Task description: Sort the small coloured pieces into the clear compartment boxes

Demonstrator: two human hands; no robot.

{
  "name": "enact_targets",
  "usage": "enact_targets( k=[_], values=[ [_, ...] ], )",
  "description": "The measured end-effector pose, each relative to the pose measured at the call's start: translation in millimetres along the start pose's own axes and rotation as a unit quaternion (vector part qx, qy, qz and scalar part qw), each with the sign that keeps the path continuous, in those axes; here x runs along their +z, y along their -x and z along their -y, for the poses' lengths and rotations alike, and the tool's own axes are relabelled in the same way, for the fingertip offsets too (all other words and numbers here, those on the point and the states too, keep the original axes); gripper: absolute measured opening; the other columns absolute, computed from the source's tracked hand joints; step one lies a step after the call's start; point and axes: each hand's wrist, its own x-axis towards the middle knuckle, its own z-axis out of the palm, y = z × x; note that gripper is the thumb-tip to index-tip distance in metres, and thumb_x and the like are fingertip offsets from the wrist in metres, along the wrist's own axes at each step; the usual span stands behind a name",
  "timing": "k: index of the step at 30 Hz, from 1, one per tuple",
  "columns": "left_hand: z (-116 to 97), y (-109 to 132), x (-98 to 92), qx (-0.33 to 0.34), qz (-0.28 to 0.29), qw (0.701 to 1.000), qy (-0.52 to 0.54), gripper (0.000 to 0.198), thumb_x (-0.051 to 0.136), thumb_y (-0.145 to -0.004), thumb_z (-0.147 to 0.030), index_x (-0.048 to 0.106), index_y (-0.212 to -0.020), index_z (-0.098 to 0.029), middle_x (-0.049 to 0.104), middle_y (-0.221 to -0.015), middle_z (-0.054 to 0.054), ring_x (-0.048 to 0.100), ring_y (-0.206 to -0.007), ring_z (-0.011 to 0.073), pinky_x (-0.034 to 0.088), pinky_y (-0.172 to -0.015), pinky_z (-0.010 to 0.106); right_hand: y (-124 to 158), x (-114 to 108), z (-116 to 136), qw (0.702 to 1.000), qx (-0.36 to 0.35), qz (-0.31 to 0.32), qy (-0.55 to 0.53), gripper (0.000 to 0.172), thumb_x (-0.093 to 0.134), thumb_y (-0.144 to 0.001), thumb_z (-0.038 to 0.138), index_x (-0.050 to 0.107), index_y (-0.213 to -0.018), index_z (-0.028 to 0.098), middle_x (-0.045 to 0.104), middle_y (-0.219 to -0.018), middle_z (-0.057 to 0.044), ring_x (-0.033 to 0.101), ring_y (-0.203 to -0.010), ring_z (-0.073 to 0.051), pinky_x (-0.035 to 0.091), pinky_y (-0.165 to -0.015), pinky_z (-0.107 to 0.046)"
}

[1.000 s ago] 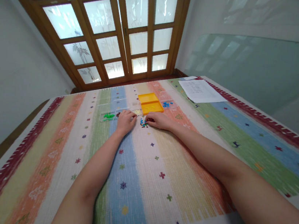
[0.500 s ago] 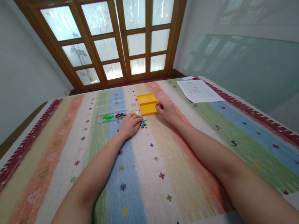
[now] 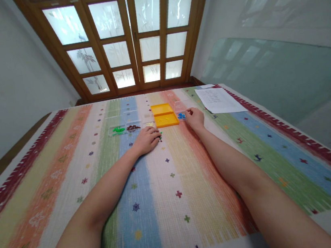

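My left hand [image 3: 146, 138] rests on the striped cloth with its fingers curled over a small pile of mixed coloured beads [image 3: 160, 134]; most of the pile is hidden under it. My right hand [image 3: 195, 117] is farther back, fingers pinched beside the clear box of blue beads [image 3: 181, 116]; what it pinches is too small to see. Between the hands lies an open yellow box [image 3: 165, 115]. Left of it sit clear boxes with dark red beads [image 3: 133, 127] and green beads [image 3: 118, 129], and a pale one [image 3: 150, 124].
The striped tablecloth [image 3: 174, 188] covers the whole table. A printed sheet of paper [image 3: 219, 100] lies at the back right. Wooden glazed doors [image 3: 129, 35] stand behind the table, with a glass-panelled wall to the right.
My right hand left the mixed bead pile, passed the yellow box and reached the blue bead box. My left hand slid right onto the pile.
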Motion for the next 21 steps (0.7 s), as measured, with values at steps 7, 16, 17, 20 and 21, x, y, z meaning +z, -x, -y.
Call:
enact_targets(
  k=[7,16,17,20,21],
  values=[
    [1,0,6.9,0.003,0.028,0.999,-0.02,0.042,0.043,-0.108,-0.04,0.068,-0.139,-0.025,0.064,-0.147,0.005,0.048,-0.141,0.0273,0.034,-0.124,0.047,8,5,15,0.999,-0.043,0.004,0.006,0.02,0.053,-0.092,0.029,0.07,-0.087,0.02,0.07,-0.087,-0.009,0.057,-0.078,-0.023,0.038,-0.072,-0.034],
    [-5,-2,9.0,-0.004,0.025,0.999,-0.048,0.043,0.037,-0.11,-0.037,0.067,-0.138,-0.023,0.064,-0.146,0.007,0.049,-0.139,0.0271,0.037,-0.12,0.047,14,4,24,0.997,-0.076,0.029,-0.008,0.02,0.052,-0.093,0.03,0.07,-0.089,0.021,0.07,-0.088,-0.009,0.057,-0.08,-0.024,0.04,-0.072,-0.034],
    [-6,-2,7.9,-0.007,0.017,0.999,-0.051,0.043,0.037,-0.11,-0.036,0.067,-0.138,-0.023,0.064,-0.146,0.008,0.05,-0.138,0.0267,0.038,-0.12,0.046,14,4,23,0.997,-0.078,0.029,-0.008,0.021,0.053,-0.093,0.031,0.07,-0.089,0.021,0.07,-0.088,-0.009,0.058,-0.08,-0.024,0.04,-0.072,-0.034],
    [-5,-2,2.6,-0.057,-0.029,0.995,-0.075,0.042,0.037,-0.11,-0.035,0.066,-0.138,-0.022,0.063,-0.146,0.009,0.052,-0.135,0.0271,0.039,-0.117,0.046,15,6,23,0.996,-0.084,0.032,-0.013,0.021,0.054,-0.093,0.032,0.071,-0.09,0.02,0.071,-0.088,-0.009,0.058,-0.08,-0.024,0.041,-0.072,-0.034],
    [-4,-2,0.4,-0.092,-0.05,0.991,-0.087,0.042,0.037,-0.11,-0.034,0.066,-0.137,-0.022,0.063,-0.145,0.01,0.053,-0.134,0.0279,0.039,-0.116,0.047,15,6,23,0.996,-0.085,0.031,-0.016,0.021,0.054,-0.092,0.032,0.071,-0.09,0.02,0.072,-0.089,-0.009,0.058,-0.079,-0.024,0.041,-0.073,-0.034]
  ],
)
